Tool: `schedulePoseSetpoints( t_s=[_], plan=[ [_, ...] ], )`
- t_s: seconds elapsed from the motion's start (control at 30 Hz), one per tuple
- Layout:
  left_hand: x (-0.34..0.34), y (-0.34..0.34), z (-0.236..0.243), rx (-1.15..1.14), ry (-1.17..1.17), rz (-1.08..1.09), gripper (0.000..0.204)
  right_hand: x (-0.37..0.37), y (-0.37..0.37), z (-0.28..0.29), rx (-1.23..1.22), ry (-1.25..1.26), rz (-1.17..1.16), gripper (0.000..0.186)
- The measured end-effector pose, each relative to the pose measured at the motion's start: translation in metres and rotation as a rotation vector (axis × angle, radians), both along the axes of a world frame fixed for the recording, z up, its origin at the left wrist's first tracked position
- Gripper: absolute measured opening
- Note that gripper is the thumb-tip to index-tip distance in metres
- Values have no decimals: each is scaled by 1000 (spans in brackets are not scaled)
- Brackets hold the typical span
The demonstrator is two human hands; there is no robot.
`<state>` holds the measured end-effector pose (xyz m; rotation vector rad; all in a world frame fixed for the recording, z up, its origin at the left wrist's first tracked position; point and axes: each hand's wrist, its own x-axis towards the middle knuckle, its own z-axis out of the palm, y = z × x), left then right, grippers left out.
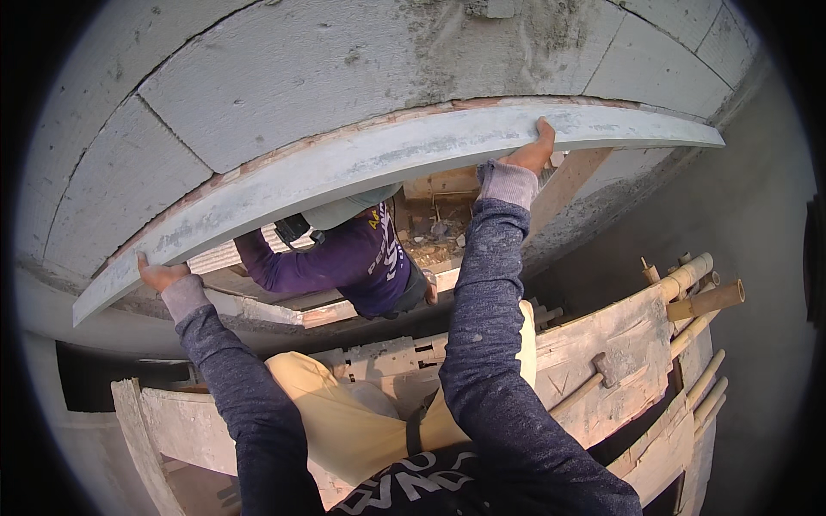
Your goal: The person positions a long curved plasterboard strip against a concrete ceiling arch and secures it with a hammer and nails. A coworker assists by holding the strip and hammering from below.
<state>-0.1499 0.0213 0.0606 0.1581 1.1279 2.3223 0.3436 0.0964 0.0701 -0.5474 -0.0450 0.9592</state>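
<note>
A long pale-grey straightedge bar (361,163) lies along the lower edge of the block wall (292,82), just above an opening. Its straight form looks bowed at the rim of the view. My left hand (163,273) grips it near its left end, with the thumb on the face and the fingers mostly hidden underneath. Farther right, my right hand (535,150) holds the same bar from below, thumb up on its face. Both arms reach out, and a reddish strip shows between the bar and the blocks.
Inside the opening, below the bar, a co-worker in a purple shirt (366,262) leans near a wooden strut (568,185). A hammer (605,370) rests on the wooden scaffold boards (632,331) to my right. Bamboo poles (705,301) stick out at the right edge.
</note>
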Motion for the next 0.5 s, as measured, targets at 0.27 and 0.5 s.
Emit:
schedulePoseSetpoints(
  t_s=[0.27, 0.5],
  plan=[
    [-2, 5, -3, 145, 6, 31, 54, 6, 9, -6, -30, -145, -73, 58],
    [-2, 9, -1, 139, -57, 124, 57, 28, 24, -27, -31, -219, -53, 57]
  ],
)
